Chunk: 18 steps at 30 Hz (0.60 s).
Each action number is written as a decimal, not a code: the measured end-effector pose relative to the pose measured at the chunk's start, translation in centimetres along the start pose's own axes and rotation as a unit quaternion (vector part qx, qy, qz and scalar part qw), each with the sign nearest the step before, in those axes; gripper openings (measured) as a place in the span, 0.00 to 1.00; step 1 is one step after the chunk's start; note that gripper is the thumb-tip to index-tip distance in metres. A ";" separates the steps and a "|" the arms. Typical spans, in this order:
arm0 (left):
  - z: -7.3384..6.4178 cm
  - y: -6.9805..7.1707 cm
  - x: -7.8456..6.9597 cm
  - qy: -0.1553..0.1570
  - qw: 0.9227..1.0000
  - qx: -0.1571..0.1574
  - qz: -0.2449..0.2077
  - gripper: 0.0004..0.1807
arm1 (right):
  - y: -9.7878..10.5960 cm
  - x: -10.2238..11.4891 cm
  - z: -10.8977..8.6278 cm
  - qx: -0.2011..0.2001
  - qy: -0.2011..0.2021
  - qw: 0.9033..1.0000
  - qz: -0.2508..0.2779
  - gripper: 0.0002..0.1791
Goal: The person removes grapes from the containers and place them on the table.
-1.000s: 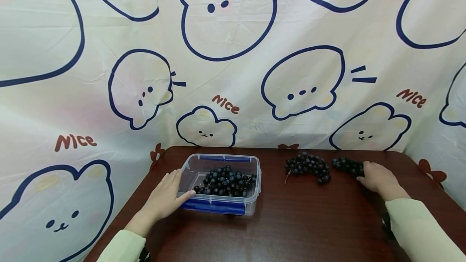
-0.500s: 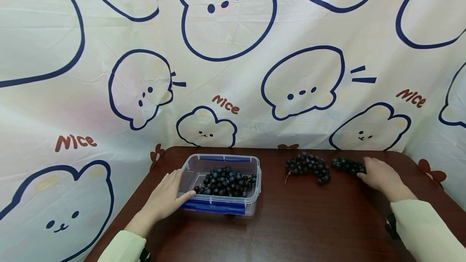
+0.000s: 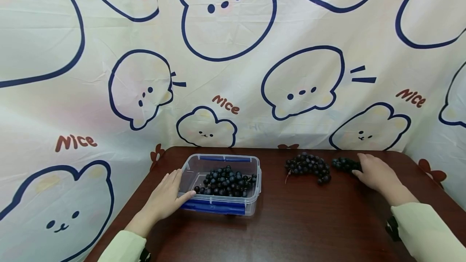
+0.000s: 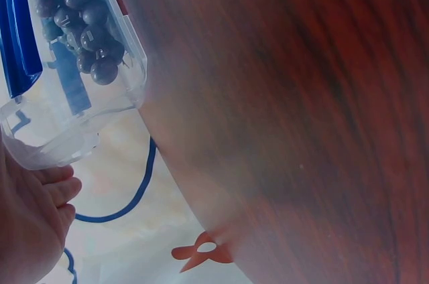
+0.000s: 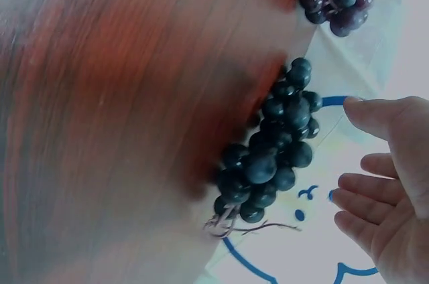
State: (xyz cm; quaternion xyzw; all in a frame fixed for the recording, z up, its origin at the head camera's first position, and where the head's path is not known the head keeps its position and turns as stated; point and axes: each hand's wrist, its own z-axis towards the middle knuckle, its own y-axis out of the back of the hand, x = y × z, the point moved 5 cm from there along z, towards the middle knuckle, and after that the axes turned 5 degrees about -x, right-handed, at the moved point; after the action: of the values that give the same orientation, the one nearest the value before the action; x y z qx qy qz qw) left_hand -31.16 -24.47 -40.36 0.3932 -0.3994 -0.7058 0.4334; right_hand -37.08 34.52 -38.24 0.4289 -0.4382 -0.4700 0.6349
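My left hand rests against the left end of a clear plastic container with blue clips, its thumb at the front rim and its fingers along the side. Inside the container lies a bunch of dark grapes. On the right, my right hand is beside a smaller bunch of dark grapes and hides its right end in the head view. From the right wrist, the fingers and thumb appear spread, apart from that bunch and its thin stem.
Another grape bunch, with a thin stem, lies between the container and the right-hand bunch. All stand on a dark brown wooden table. A white printed cloth hangs behind and along both sides.
My right hand has shifted slightly at the small grape bunch, and its wrist and sleeve have moved right. The left hand, the container and the other grapes look the same.
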 end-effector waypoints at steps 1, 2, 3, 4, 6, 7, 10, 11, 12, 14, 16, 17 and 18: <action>0.0 0.0 0.0 0.000 1.000 0.001 0.000 0.48 | 0.1 0.3 0.0 -0.003 0.006 1.000 0.001 0.34; 0.0 0.0 0.0 0.000 1.000 0.001 -0.001 0.49 | 0.2 0.5 0.0 -0.005 0.010 1.000 0.001 0.34; 0.0 0.0 0.0 0.001 1.000 0.001 -0.001 0.49 | 0.2 0.8 -0.1 -0.008 0.014 1.000 0.001 0.34; 0.0 0.0 0.0 0.001 1.000 0.002 -0.002 0.49 | 0.3 1.1 -0.1 -0.012 0.019 1.000 0.002 0.34; 0.0 0.0 0.0 0.002 1.000 0.003 -0.002 0.50 | 0.4 1.7 -0.2 -0.020 0.030 0.999 0.003 0.34; 0.0 0.0 0.0 0.002 1.000 0.003 -0.002 0.50 | 0.5 2.0 -0.2 -0.024 0.036 0.999 0.003 0.34; 0.0 0.0 0.0 0.002 1.000 0.003 -0.002 0.50 | 0.6 3.0 -0.1 -0.039 0.054 0.998 0.004 0.34; 0.0 0.0 0.0 0.002 1.000 0.003 -0.002 0.50 | 0.7 3.4 -0.1 -0.043 0.059 0.997 0.005 0.34; 0.0 0.0 0.0 0.003 1.000 0.003 -0.002 0.50 | 0.7 3.7 -0.1 -0.047 0.065 0.997 0.005 0.33; 0.0 0.0 0.0 0.004 1.000 0.004 -0.002 0.50 | 0.8 4.3 -0.1 -0.053 0.074 0.996 0.008 0.33; 0.0 0.0 0.0 0.005 1.000 0.006 -0.001 0.50 | 1.0 5.0 -0.1 -0.059 0.082 0.995 0.012 0.33; 0.0 0.0 0.0 0.005 1.000 0.006 -0.001 0.51 | 1.1 5.4 -0.1 -0.062 0.087 0.994 0.014 0.33; 0.0 0.0 0.0 0.004 1.000 0.005 -0.001 0.51 | 1.2 5.8 -0.2 -0.063 0.091 0.994 0.016 0.33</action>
State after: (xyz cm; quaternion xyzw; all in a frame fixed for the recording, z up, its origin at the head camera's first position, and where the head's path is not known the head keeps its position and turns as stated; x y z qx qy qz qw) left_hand -31.12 -24.47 -40.33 0.3987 -0.4012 -0.7022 0.4325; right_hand -35.64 29.17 -36.21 0.4219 -0.3545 -0.4457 0.7055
